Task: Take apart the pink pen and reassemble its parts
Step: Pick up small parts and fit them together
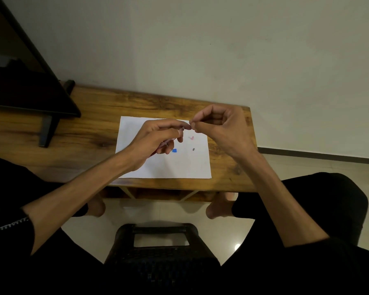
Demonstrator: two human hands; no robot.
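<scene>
My left hand (158, 139) holds the pink pen barrel (168, 142) slanted above the white sheet of paper (179, 167), with its upper end near 915,622 between my fingertips. My right hand (219, 126) pinches something tiny at that end, thumb and forefinger meeting at about 965,600; what it holds is too small to name. On the paper lie a small pink pen part (191, 137), a small dark grey part (193, 149) and a blue piece (174, 150).
The paper lies on a low wooden table (83, 124) against a pale wall. A dark screen on a stand (30, 88) occupies the table's left end. A black stool (160, 241) and my knees are below, over a tiled floor.
</scene>
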